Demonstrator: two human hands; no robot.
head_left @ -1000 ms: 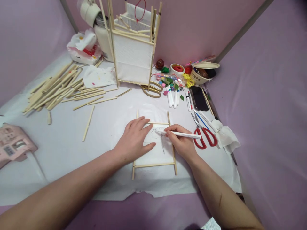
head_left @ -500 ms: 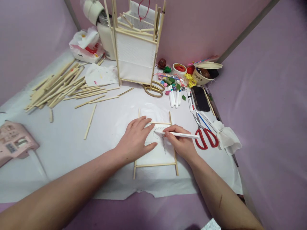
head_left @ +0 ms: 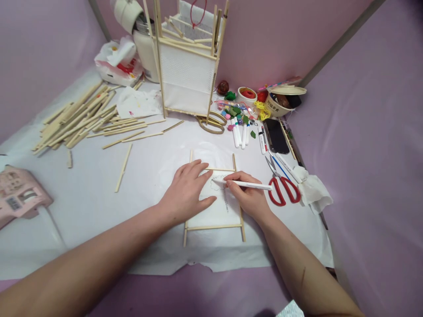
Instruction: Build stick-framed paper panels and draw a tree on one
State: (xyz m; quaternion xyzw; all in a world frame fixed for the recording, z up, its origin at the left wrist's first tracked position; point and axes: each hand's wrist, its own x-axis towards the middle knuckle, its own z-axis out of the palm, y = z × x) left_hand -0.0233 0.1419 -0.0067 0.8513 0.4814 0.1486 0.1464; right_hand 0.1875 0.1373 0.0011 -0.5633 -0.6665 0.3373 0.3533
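A white panel [head_left: 211,213] stretched on a frame of thin wooden sticks [head_left: 214,227] lies flat on the covered table. Dark sketched lines run over its upper and right part. My left hand [head_left: 188,189] rests with spread fingers across the panel's left side. In my right hand [head_left: 247,193] a white pen [head_left: 253,185] is pinched, its tip touching or just above the drawn lines near the top of the panel. Right of that hand lie red-handled scissors [head_left: 284,189], blades pointing away.
A taller stick-and-white-panel lantern frame [head_left: 188,79] stands behind, with gold scissors [head_left: 213,125] at its foot. Loose sticks [head_left: 79,116] are piled left. Markers [head_left: 239,134], a phone [head_left: 276,136] and a paper bowl [head_left: 280,103] sit back right; a pink box [head_left: 21,193] is far left.
The pen and my right hand have shifted very slightly to the left. My left hand and the panel stay in place.
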